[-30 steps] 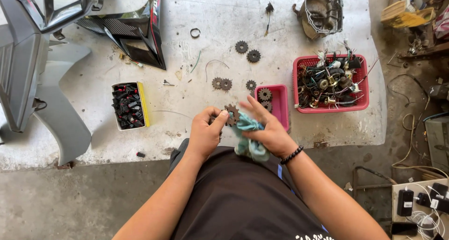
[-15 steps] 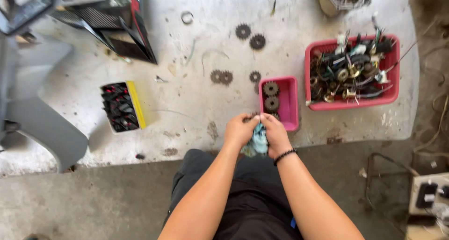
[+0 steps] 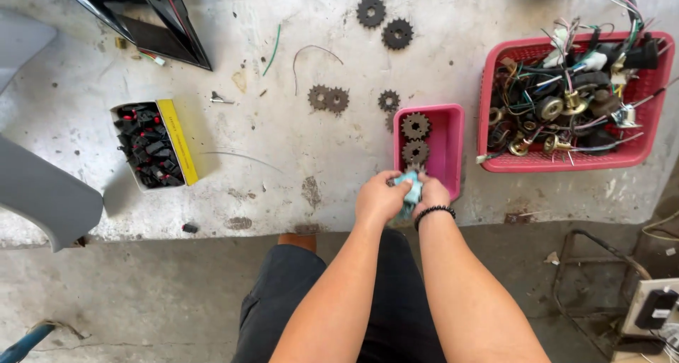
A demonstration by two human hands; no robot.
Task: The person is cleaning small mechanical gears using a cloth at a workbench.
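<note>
- Both forearms come up from the bottom of the shot and meet right at the near edge of the concrete slab, wrists close together, elbows wide.
- Left hand is curled in a loose fist with its fingers wrapped round one side of a light blue rag. Right hand, black bead bracelet on the wrist, is closed on the other side of the same rag. So both are clamped on it, knuckles almost touching.
- There could be something small bundled inside the rag, but it's hidden so I can't tell.
- The rag sits just in front of the small pink tray, basically touching its near corner. Two dark sprockets lie in that tray.
- To the right, near but apart, is the big red basket stuffed with wires and plugs, so not much room that way.
- Left of the hands the slab is open for a good stretch until the yellow-edged box of black parts.
- More loose sprockets are scattered further back on the slab, well away from the hands.
- A grey body panel hangs off the far left edge.
</note>
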